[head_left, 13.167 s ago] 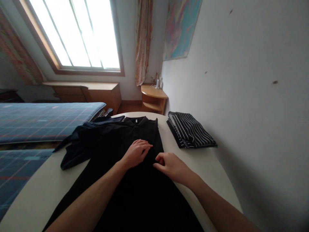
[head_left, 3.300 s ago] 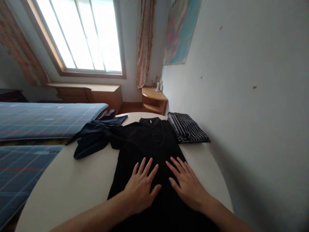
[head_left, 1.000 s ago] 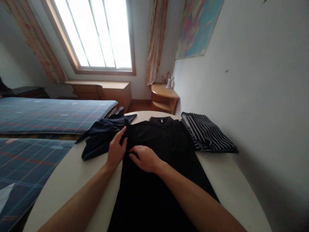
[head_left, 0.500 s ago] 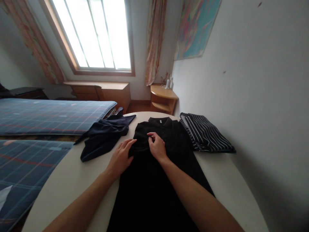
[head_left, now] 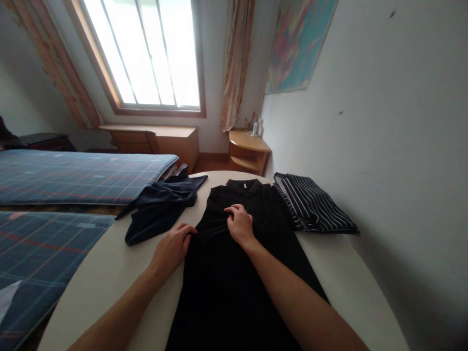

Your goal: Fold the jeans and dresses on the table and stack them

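A black polo shirt [head_left: 234,278] lies spread on the round white table [head_left: 98,273], its collar at the far end and its lower part running out of view toward me. My left hand [head_left: 175,243] is closed on the shirt's left edge, pinching the cloth between thumb and fingers. On the shirt's chest, just below the button placket, rests my right hand [head_left: 239,223]. Its fingers are loosely bent and apart, with the index finger stretched to the left; I see no cloth gripped in it.
A crumpled dark navy garment [head_left: 161,209] lies at the table's left. Folded black-and-white striped cloth [head_left: 314,202] sits at the right, near the wall. Beds with blue plaid mattresses [head_left: 80,175] stand to the left. Beyond the table is a wooden corner shelf [head_left: 248,141].
My left hand has closed on the shirt's edge and pulled it left and toward me; the bunched cloth there is now flatter. My right hand has stayed nearly in place, its index finger straighter.
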Available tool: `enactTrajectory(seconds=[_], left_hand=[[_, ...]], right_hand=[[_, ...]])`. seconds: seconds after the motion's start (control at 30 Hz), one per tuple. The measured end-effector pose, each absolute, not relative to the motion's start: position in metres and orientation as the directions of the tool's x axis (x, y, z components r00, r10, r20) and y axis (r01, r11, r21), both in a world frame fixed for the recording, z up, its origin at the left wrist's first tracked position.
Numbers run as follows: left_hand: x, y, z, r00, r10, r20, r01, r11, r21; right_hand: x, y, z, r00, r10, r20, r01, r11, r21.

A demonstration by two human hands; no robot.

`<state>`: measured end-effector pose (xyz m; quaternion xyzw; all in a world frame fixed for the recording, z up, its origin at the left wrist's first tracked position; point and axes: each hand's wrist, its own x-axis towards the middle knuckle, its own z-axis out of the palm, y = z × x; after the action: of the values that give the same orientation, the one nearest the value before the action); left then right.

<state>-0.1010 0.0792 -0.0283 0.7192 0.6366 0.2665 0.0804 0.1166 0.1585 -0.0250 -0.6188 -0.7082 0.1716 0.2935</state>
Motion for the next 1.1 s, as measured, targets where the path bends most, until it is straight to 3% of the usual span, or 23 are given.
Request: enactTrajectory(seconds=[0.33,0.73,0.9,1.1], left_hand=[[-0.1,0.085,-0.029,0.107,0.956,0.272,0.915,-0.202,0.348],[-0.098,0.087,-0.022,0.127,0.966,0.226,0.906,-0.206,0.37],[-0.095,0.087,-0.02,0.102,0.976,0.191,0.903,-0.172,0.393],[-0.093,0.085,-0.021,0.082,0.982,0.172,0.92,-0.141,0.366]], right_hand=[[0.088,0.208,0.007,-0.115,0.993,-0.007,0.917,0.103,-0.386],[0.049,0.288,0.0,0.041,0.999,-0.029,0.892,-0.05,-0.45],[0.041,0.295,-0.008,-0.029,0.999,0.042,0.873,0.046,-0.486],[0.036,0.288,-0.014,-0.117,0.986,0.118,0.887,0.157,-0.434]])
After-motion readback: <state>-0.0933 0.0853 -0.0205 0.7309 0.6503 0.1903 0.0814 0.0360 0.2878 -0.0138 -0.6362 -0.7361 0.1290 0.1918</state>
